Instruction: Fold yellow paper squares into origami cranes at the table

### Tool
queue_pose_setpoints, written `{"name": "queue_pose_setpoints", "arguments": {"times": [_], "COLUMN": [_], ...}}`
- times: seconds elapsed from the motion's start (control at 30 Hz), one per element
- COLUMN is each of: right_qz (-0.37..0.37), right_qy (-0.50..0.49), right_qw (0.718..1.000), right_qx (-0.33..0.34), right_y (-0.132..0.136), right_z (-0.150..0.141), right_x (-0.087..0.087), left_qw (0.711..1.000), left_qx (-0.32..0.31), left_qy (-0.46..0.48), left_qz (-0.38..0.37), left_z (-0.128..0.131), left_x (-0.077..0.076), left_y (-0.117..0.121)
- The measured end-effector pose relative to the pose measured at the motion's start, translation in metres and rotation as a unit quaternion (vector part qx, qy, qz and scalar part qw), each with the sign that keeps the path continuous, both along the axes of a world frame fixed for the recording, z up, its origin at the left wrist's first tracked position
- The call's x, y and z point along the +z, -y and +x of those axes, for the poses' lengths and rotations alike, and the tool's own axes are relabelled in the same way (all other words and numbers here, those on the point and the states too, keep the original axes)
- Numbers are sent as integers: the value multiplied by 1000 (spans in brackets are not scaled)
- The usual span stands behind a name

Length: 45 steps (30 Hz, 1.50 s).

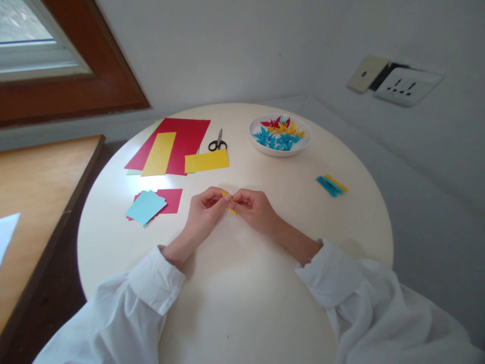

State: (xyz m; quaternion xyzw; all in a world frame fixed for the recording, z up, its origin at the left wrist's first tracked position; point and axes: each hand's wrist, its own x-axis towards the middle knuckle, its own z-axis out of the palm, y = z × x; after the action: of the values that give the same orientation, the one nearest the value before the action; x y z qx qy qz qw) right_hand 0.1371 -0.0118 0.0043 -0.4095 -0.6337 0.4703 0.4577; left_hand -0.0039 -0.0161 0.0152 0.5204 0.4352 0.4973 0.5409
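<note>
Yellow paper (233,211): likely light, creasable; pinch ends; folds unclear
Left hand (206,207), right hand (255,208): pinching it
Table (246,298): within edges

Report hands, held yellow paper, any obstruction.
Left hand, right hand: both pinching narrow yellow paper piece. No obstruction touching either. Black-handled metal scissors beyond.

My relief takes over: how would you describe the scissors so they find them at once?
On the round table, look toward the far side, between the big red sheet and the white dish. The scissors lie there, blades pointing toward the table's far edge, handles close to a yellow strip. Black handles and grey blades set them apart from the paper nearby.
</note>
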Motion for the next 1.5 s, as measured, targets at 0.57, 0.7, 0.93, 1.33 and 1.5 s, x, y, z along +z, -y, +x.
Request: {"name": "queue_pose_setpoints", "arguments": {"times": [0.57, 0.7, 0.93, 1.33, 1.5], "right_qz": [21, 56, 58, 87, 109], "right_qy": [44, 67, 63, 6, 24], "right_qw": [999, 996, 995, 991, 989], "right_qx": [-2, -13, -49, -102, -95], "right_y": [1, 3, 5, 6, 8], "right_z": [0, 1, -2, -3, -3], "right_x": [1, 2, 0, -1, 0], "left_qw": [999, 999, 996, 986, 986], "left_qx": [-8, -22, -15, 12, 26], "left_qy": [30, 31, 72, 139, 129], "left_qz": [-21, -21, -51, -88, -99], "left_z": [0, 0, 1, 0, 0], "left_x": [-2, -3, -2, -4, -1], "left_y": [-1, 0, 0, -7, -5]}}
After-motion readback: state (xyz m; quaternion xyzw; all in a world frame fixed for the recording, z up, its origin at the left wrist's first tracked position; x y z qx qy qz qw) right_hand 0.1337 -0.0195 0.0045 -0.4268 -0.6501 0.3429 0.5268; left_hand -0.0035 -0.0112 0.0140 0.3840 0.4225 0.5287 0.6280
